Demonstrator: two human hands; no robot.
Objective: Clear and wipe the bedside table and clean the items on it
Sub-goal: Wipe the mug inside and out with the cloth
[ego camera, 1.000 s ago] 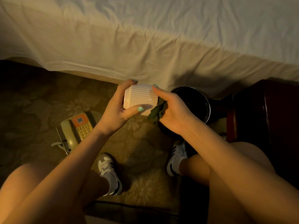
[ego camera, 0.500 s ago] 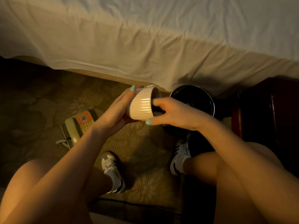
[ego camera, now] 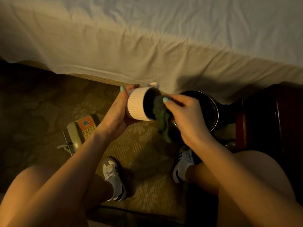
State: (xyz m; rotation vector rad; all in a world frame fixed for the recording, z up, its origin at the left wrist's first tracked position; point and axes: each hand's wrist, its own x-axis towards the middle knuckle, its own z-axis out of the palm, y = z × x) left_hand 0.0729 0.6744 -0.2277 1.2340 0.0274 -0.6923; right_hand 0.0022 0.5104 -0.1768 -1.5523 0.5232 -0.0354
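Dim, warm light is falling on a patterned carpet (ego camera: 41,104), and a wrinkled white bed sheet (ego camera: 147,38) is hanging across the whole 12 o'clock half of the head view.

Near the centre, the left hand (ego camera: 118,110) is gripping a ribbed white mug (ego camera: 136,105) in the air, palm against its base and side and fingers curling round its far wall. The mug is lying tipped on its side, with its dark mouth facing 3 o'clock and its handle just peeking out at its 12 o'clock edge.

The right hand (ego camera: 188,118) is coming in from 3 o'clock, its curled fingers and thumb pinching a green cloth (ego camera: 161,118). The upper part of the cloth is sitting in the mug's mouth, while the rest is dangling toward 6 o'clock below the rim.

Behind that hand, a round dark container (ego camera: 211,108) with a shiny rim is standing on the floor. At the 3 o'clock edge the dark wooden bedside table (ego camera: 270,120) is showing. A telephone (ego camera: 82,130) is lying on the carpet at 9 o'clock. Two sneakers (ego camera: 113,174) are resting toward 6 o'clock.
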